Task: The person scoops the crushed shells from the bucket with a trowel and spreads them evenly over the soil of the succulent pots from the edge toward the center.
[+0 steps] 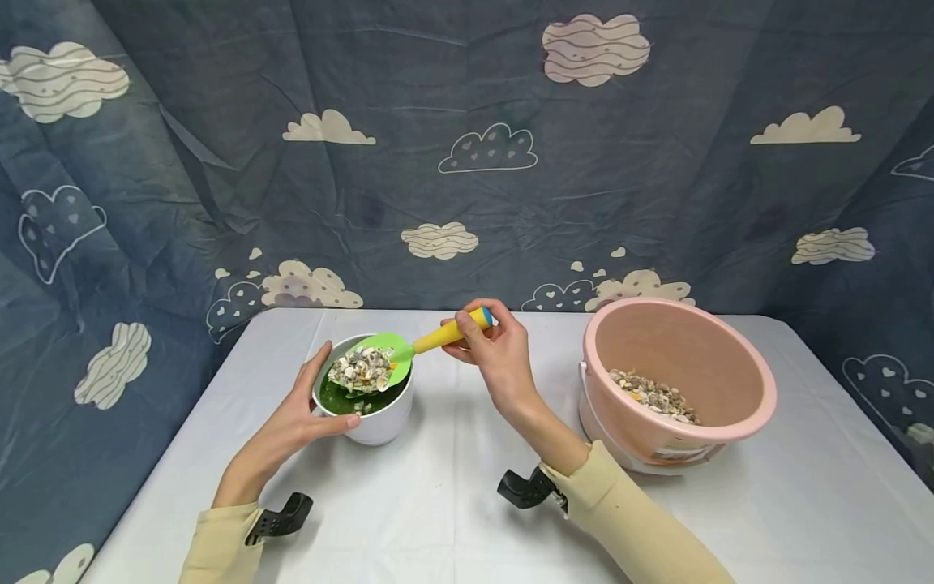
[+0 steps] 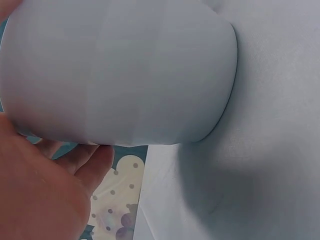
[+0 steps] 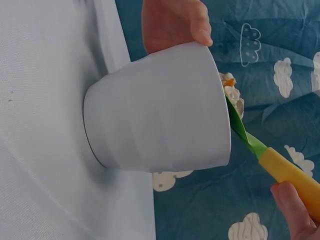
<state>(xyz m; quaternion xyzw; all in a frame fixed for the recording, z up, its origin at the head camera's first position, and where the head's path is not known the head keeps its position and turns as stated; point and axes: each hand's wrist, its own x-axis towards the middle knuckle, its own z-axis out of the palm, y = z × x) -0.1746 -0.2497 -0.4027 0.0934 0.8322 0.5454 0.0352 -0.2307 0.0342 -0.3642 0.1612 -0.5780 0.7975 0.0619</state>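
A white pot, dark green inside, stands on the table to the left. My left hand grips it from the left side, thumb along the near rim and fingers round the far side. In my right hand is the yellow handle of a small trowel, blue at its end. Its green blade slopes into the pot's mouth. Small mixed shells or gravel are heaped on the blade, over the pot's opening. From the right wrist view, the heap shows just past the rim.
A pink bucket with a white carrying handle stands on the right side of the table, with more of the same shells or gravel in its bottom. White cloth covers the table. A dark blue cloud-print curtain hangs behind.
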